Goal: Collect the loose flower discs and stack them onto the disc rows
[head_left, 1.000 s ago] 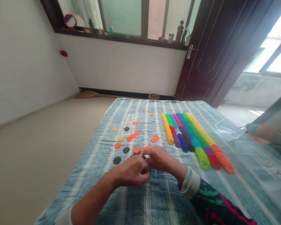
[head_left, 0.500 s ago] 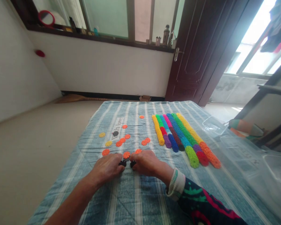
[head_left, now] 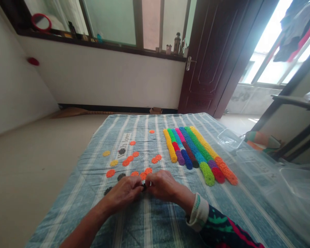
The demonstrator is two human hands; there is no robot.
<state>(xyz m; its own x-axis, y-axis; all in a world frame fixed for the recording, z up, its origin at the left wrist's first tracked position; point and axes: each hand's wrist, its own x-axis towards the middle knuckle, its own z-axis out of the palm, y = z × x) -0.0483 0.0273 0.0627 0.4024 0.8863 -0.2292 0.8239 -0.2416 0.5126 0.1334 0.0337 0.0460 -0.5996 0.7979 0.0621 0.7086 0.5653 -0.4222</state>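
My left hand (head_left: pixel 124 193) and my right hand (head_left: pixel 161 185) meet fingertip to fingertip over a blue striped cloth (head_left: pixel 170 220). Both are closed in a pinch on small black flower-shaped discs (head_left: pixel 144 186), which barely show between the fingers. Loose orange discs (head_left: pixel 146 171), yellow discs (head_left: pixel 113 162) and black discs (head_left: pixel 121 176) lie scattered just beyond my hands. To the right lie several long rows of stacked discs (head_left: pixel 196 151) in yellow, green, blue, pink, purple and red.
Clear plastic boxes (head_left: pixel 263 168) stand at the cloth's right edge. A dark wooden door (head_left: pixel 212 58) and a window sill with bottles (head_left: pixel 177 43) are at the back. A dark frame (head_left: pixel 297 137) stands at the far right. Bare floor lies to the left.
My hands came apart half a second ago, each on a black disc, and have closed together again. The camera view shifted a little to the right.
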